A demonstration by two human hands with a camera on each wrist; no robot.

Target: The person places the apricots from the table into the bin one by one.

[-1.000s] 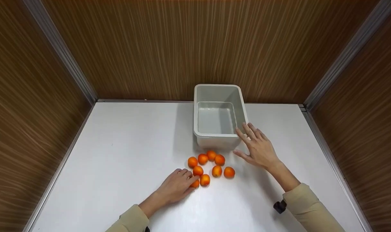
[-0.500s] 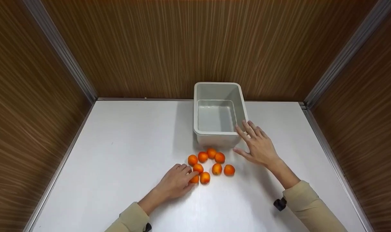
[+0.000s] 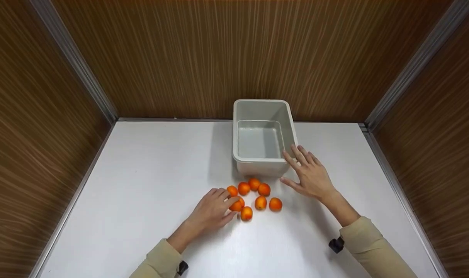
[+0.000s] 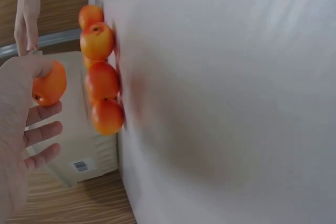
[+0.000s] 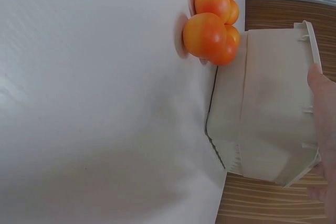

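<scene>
Several small orange fruits lie in a cluster on the white table, just in front of an empty grey plastic bin. My left hand pinches one fruit at the cluster's near-left side. In the left wrist view this fruit sits between thumb and fingers, with the other fruits beyond it. My right hand is open, its straight fingers resting against the bin's near-right corner. The right wrist view shows the bin wall and fruits.
Brown wood-grain walls enclose the table on the left, back and right, with metal strips in the corners. The bin stands near the back wall. Bare white tabletop extends to the left and the right of the cluster.
My left hand has closed on a fruit at the near edge of the cluster and shifted it slightly away from me. The right hand has stayed at the bin.
</scene>
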